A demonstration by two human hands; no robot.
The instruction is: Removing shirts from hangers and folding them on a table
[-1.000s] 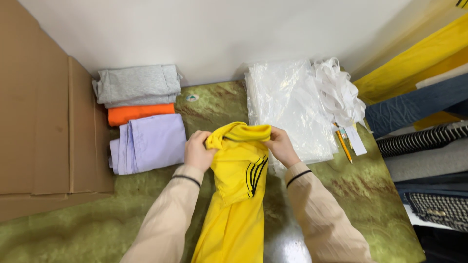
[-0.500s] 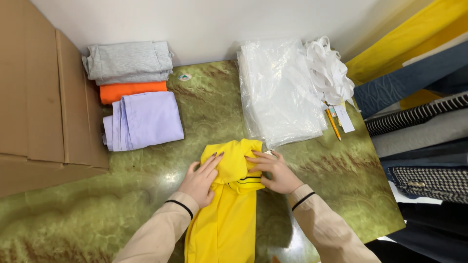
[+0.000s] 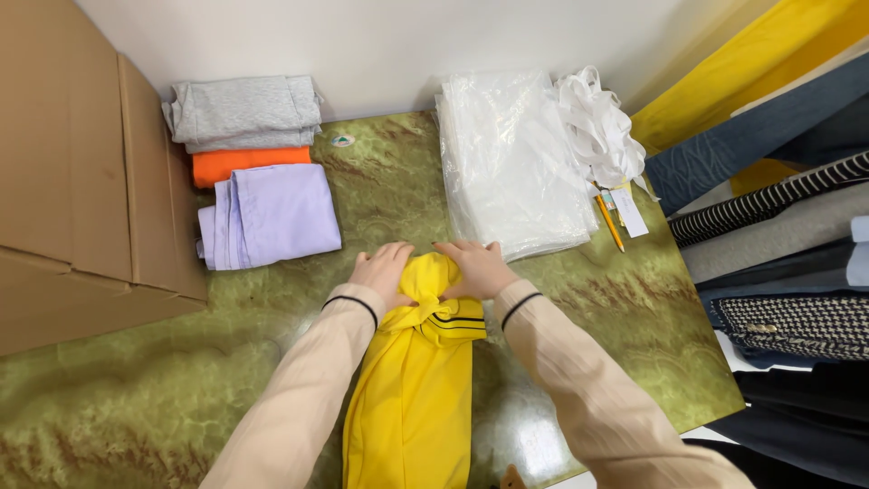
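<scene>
Single view only, head cam, so no second view to share scene with. Looks steeply down onto green marbled bench [image 3: 136, 407], facing away from wearer toward white wall [image 3: 407, 45] at far edge. Close range: forearms enter from near edge, left hand [image 3: 385, 272] and right hand [image 3: 475, 269] sit about mid-frame. Frame spans cardboard boxes [image 3: 72, 181] at left to hanging fabrics [image 3: 778, 208] at right. Bench near-right corner in frame; left edge of bench out of frame.
</scene>
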